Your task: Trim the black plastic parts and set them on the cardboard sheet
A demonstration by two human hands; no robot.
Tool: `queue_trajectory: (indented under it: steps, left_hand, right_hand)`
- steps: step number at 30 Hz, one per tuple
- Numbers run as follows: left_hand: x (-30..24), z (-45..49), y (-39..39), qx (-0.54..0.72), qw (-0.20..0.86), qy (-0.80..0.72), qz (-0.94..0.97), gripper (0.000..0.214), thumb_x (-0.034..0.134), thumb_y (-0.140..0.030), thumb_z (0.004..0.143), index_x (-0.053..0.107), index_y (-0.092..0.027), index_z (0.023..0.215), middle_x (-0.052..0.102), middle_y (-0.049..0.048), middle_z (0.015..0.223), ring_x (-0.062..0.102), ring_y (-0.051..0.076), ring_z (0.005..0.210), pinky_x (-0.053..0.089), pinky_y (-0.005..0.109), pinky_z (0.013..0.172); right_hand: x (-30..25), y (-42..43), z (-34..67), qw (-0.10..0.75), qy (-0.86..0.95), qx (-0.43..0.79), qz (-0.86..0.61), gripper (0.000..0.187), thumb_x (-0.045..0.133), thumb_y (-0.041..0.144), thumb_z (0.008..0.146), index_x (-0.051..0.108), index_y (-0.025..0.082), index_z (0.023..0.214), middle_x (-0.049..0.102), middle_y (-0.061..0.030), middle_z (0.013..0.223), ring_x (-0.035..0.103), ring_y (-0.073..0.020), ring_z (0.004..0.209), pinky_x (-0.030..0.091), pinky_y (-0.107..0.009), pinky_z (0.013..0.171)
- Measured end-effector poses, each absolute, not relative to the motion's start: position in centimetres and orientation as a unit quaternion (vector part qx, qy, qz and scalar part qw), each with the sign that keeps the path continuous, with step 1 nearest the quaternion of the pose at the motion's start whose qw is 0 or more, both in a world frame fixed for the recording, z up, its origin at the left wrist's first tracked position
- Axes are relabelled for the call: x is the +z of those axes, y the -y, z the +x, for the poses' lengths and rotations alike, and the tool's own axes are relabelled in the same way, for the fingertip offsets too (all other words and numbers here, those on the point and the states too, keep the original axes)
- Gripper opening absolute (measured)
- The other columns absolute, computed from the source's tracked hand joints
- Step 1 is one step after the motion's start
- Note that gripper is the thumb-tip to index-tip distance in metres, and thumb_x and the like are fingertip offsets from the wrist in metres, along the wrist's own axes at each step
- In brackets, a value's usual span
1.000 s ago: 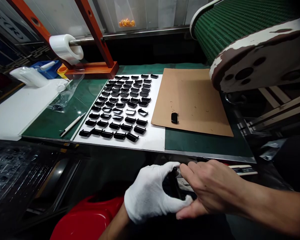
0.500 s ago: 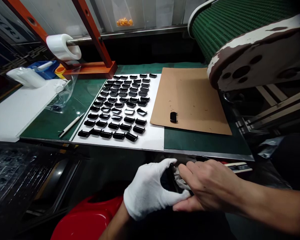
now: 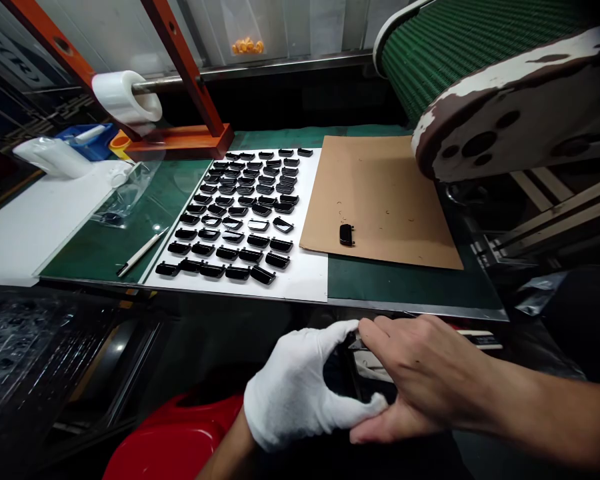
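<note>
1. The left hand (image 3: 300,387), in a white glove, was off the tabletop (image 3: 410,283), just in front of its near edge and right of the middle.
2. Its fingers (image 3: 336,331) curled over the top of a small black part (image 3: 351,377) with the thumb beneath, pinching it.
3. The part stood roughly upright between the two hands and was mostly hidden by them.
4. The bare right hand (image 3: 425,373) came in from the right. Its fingers (image 3: 380,331) lay close together, and the forefinger tip touched the gloved forefinger tip above the part.
5. The right thumb lay under the gloved thumb. Whether the right hand gripped the part could not be told.
6. A red stool (image 3: 175,440) showed below the left wrist.
7. On the tabletop, a white sheet (image 3: 305,280) reached the near edge at the middle and carried rows of black parts (image 3: 240,213).
8. A brown card (image 3: 380,193) lay just right of the sheet, its left edge over the sheet, with a single part (image 3: 347,234) near its near-left corner.
9. A white pen (image 3: 143,251) lay left of the sheet near the near edge.
10. A film roll (image 3: 125,97) hung over the far-left corner, and a green belt (image 3: 455,53) rose over the far-right corner.
</note>
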State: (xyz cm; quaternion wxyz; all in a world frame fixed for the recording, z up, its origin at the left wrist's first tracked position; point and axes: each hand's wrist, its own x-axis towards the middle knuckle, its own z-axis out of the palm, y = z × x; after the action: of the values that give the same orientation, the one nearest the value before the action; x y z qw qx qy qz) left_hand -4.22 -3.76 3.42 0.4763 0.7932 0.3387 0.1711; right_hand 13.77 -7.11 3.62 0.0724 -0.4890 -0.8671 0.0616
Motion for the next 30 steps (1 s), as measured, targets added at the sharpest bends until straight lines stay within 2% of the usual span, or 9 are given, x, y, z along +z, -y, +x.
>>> queue_trajectory:
  steps: [11,17,22,26,30]
  left_hand:
    - [3.31,-3.97,4.0,0.153,0.459,-0.358,0.799,0.048,0.074,-0.036,0.067,0.061,-0.022,0.111,0.071,-0.003,0.089,0.068,0.016,0.078,0.048,0.021,0.071]
    - [3.03,-3.96,4.12,0.149,0.478,-0.362,0.786,0.048,0.074,-0.035,0.067,0.061,-0.022,0.112,0.071,-0.0037,0.089,0.067,0.015,0.079,0.048,0.021,0.072]
    - [3.26,-4.05,3.84,0.153,0.512,-0.36,0.765,0.051,0.074,-0.033,0.069,0.059,-0.023,0.117,0.07,-0.0047,0.096,0.066,0.014,0.085,0.048,0.02,0.078]
    - [3.57,-4.09,3.59,0.15,0.5,-0.367,0.77,0.054,0.074,-0.035,0.069,0.058,-0.021,0.118,0.07,-0.0027,0.098,0.066,0.016,0.086,0.048,0.021,0.078]
    - [3.57,-4.06,3.59,0.15,0.505,-0.36,0.77,0.054,0.073,-0.035,0.07,0.057,-0.021,0.12,0.07,-0.0021,0.102,0.066,0.017,0.09,0.048,0.022,0.081]
  right_hand:
    - [3.29,7.57,13.77,0.03,0.863,0.077,-0.498,0.085,0.002,0.085,0.071,0.054,0.018,0.068,0.055,-0.002,0.055,0.054,-0.0184,0.041,0.018,-0.031,0.042]
    - [3.21,7.33,13.84,0.013,0.866,0.094,-0.491,0.08,0.013,0.086,0.07,0.054,0.018,0.068,0.057,-0.003,0.055,0.054,-0.0194,0.041,0.016,-0.031,0.043]
    - [3.56,6.93,13.94,0.043,0.857,0.123,-0.499,0.074,0.024,0.086,0.07,0.052,0.018,0.068,0.058,-0.0025,0.056,0.054,-0.0176,0.042,0.019,-0.03,0.043]
    - [3.76,6.78,13.97,0.082,0.855,0.11,-0.5,0.071,0.023,0.084,0.073,0.05,0.018,0.068,0.057,-0.001,0.056,0.054,-0.0161,0.042,0.02,-0.029,0.043]
    - [3.67,6.9,14.0,0.076,0.857,0.097,-0.5,0.071,0.021,0.083,0.073,0.05,0.019,0.068,0.056,-0.0012,0.056,0.054,-0.0174,0.042,0.02,-0.029,0.043]
